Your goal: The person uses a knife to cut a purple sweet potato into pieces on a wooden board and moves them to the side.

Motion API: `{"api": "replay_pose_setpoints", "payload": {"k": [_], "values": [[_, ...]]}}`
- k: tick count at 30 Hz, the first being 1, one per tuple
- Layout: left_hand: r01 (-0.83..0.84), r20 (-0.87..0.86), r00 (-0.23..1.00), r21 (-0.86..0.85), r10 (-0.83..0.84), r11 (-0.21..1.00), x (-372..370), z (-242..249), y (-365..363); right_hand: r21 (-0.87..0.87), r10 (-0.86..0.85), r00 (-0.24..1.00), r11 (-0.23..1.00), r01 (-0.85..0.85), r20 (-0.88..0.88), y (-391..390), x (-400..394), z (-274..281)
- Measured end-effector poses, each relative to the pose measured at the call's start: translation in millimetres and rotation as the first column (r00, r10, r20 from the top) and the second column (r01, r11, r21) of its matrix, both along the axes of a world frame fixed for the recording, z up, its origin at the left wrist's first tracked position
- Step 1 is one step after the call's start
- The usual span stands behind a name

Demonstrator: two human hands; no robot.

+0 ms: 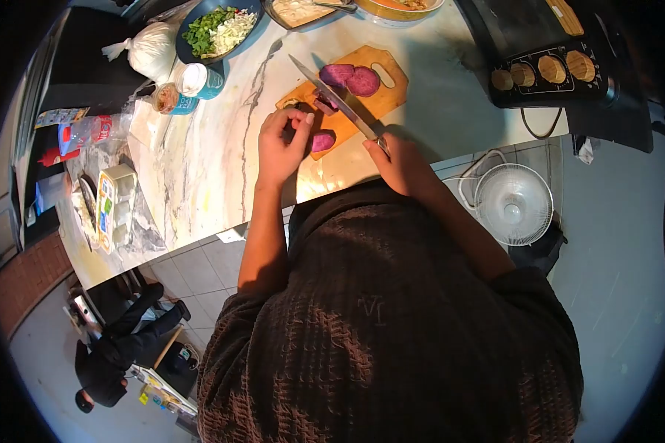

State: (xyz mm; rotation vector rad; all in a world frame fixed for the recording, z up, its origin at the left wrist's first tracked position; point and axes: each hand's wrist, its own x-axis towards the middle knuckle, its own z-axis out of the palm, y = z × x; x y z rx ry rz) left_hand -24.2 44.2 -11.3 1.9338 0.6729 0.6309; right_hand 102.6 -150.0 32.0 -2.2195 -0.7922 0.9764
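Observation:
My right hand [397, 164] grips the handle of a long kitchen knife [356, 119]. Its blade slants up and left over a wooden cutting board [393, 71]. Two large purple sweet potato pieces [363, 81] lie on the board beyond the blade. A smaller purple piece [323, 141] is on the near part, just right of my left hand [281, 145]. More purple shows partly hidden beneath the blade. My left hand is over the board's left side, fingers curled in and thumb close to them; what they hold, if anything, is hidden.
A bowl of chopped greens and white pieces [219, 33], jars [192, 80] and a tied white bag [154, 52] stand at back left. An egg carton [116, 207] lies left. A black stove [547, 70] is right; a fan [513, 204] stands below. Another person [109, 362] is lower left.

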Motion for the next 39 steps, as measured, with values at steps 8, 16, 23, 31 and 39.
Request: {"api": "replay_pose_setpoints", "payload": {"k": [8,16,23,31,39], "values": [[0.098,-0.042,0.995,0.231,-0.091,0.968,24,23,-8,0.079,-0.032,0.997,0.996,0.037,-0.066,-3,-1,5],[0.136,-0.038,0.991,0.198,-0.131,0.971,39,18,-13,0.087,-0.066,0.995,0.994,0.073,-0.072,-15,3,11],[0.126,-0.161,0.985,0.389,-0.067,0.913,58,25,-17,0.092,-0.118,0.991,0.988,0.124,-0.066,-31,16,5],[0.222,-0.27,0.959,0.531,-0.086,0.818,87,28,-3,0.146,-0.222,0.971,0.961,0.234,-0.09,-43,24,5],[0.072,-0.197,0.98,0.339,-0.004,0.938,55,16,34,0.147,-0.215,0.974,0.964,0.223,-0.066,-45,29,-8]]}}
